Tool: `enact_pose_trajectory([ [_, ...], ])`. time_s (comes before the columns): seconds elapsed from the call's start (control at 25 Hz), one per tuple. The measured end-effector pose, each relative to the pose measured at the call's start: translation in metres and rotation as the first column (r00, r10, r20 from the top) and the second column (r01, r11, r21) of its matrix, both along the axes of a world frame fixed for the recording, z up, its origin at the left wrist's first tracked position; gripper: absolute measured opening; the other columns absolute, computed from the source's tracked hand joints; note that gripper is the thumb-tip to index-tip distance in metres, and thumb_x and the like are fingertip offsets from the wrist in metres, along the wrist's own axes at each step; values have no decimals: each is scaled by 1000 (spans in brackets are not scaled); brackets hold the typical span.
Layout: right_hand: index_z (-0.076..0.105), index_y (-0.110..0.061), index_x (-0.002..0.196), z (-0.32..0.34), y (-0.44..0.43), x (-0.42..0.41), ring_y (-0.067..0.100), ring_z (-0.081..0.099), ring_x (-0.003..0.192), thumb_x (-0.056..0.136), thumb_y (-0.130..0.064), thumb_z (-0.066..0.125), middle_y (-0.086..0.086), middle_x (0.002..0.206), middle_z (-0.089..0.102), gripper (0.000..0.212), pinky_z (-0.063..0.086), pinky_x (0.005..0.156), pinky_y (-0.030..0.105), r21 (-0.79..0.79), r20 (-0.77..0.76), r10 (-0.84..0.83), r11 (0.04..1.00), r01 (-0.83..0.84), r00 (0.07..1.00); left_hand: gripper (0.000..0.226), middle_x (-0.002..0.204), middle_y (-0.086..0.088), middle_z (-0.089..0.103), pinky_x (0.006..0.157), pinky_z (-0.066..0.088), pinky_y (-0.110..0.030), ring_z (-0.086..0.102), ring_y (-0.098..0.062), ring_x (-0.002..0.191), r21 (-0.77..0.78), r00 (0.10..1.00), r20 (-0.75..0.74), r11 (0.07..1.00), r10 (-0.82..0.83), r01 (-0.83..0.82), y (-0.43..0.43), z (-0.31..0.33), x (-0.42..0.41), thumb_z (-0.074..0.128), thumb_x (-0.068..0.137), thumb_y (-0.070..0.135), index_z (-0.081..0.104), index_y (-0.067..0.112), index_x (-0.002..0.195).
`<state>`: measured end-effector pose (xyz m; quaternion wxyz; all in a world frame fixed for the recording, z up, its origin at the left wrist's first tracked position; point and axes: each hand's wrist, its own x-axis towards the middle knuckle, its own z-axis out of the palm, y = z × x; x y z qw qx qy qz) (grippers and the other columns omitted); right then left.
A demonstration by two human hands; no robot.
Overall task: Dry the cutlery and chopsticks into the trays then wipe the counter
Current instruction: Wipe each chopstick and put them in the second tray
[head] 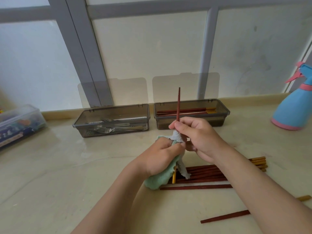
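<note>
My right hand (200, 141) pinches a dark red chopstick (178, 103) that stands nearly upright, its thin tip pointing up. My left hand (162, 156) grips a pale green cloth (160, 178) wrapped around the chopstick's lower part; the gold end (173, 178) pokes out below the cloth. Several more red chopsticks with gold ends (207, 173) lie on the beige counter (67, 174) under my right forearm. The left smoky tray (81, 128) holds forks and a knife (114, 126). The right tray (225, 114) holds several chopsticks (185, 110).
Both trays have their lids standing open against the frosted window. A blue and pink spray bottle (293, 108) stands at the right. A clear lidded box (18, 124) sits at the left edge. A lone chopstick (224, 217) lies near the front right.
</note>
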<state>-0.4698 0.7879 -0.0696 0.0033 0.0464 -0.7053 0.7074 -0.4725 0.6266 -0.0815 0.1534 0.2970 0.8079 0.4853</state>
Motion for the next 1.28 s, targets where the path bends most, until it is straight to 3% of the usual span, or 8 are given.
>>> enact_pose_trajectory([
  [0.28,59,-11,97,27,34,-12,16,57,50,106,-21,49,10,74,69,17,44,42,25,-409,39,-365,843,348,930,46,59,-2,41,59,37,-32,41,-16,57,-15,998,-59,1000,6,-7,8,-4,5,46,96,34,41,8,59],
  [0.4,58,-11,103,41,50,-18,27,71,71,107,-18,47,17,88,71,14,61,66,33,-447,-138,-494,804,391,858,47,58,-9,46,60,39,-34,44,-17,57,139,974,-72,970,213,-201,1,-9,-2,45,100,27,41,-2,63],
  [0.52,62,-16,108,31,52,-35,26,73,85,107,-18,47,12,97,71,15,62,78,36,-7,-419,-530,814,580,738,46,58,-4,39,58,35,-32,38,-15,57,244,922,-73,903,380,-353,-5,-9,-8,45,103,21,36,2,63],
  [0.64,66,-22,118,16,49,-53,25,64,86,106,-24,45,3,93,66,24,50,68,35,495,-602,-314,575,651,734,45,57,3,32,54,30,-26,31,-12,56,268,899,-89,879,429,-393,-7,-6,-9,45,103,19,34,15,60],
  [0.76,65,-17,125,19,44,-69,31,58,98,107,-19,41,11,105,61,30,42,72,33,802,-503,-198,255,540,841,46,56,6,29,51,27,-23,28,-10,54,279,897,-81,874,435,-399,-6,-5,-10,46,103,18,32,18,59],
  [0.88,67,-19,123,19,41,-80,34,55,115,105,-13,43,13,121,60,31,51,95,44,922,-347,-203,103,373,916,49,53,11,28,50,26,-21,27,-8,52,285,891,-78,867,447,-410,-8,-5,-10,46,103,18,30,21,57],
  [1.16,68,-18,108,25,55,-52,24,59,104,98,-12,48,4,108,64,23,47,85,33,859,-346,-197,328,394,918,49,50,10,41,53,34,-22,39,-7,49,289,886,-14,850,464,-441,-10,-3,-6,44,104,23,41,16,56],
  [1.28,71,-29,95,20,53,-13,8,64,94,95,-20,63,-12,98,68,12,52,87,30,891,-66,46,452,38,997,51,73,-1,71,67,51,-27,64,-14,68,319,911,25,860,412,-398,-8,9,-2,37,107,28,74,16,74],
])
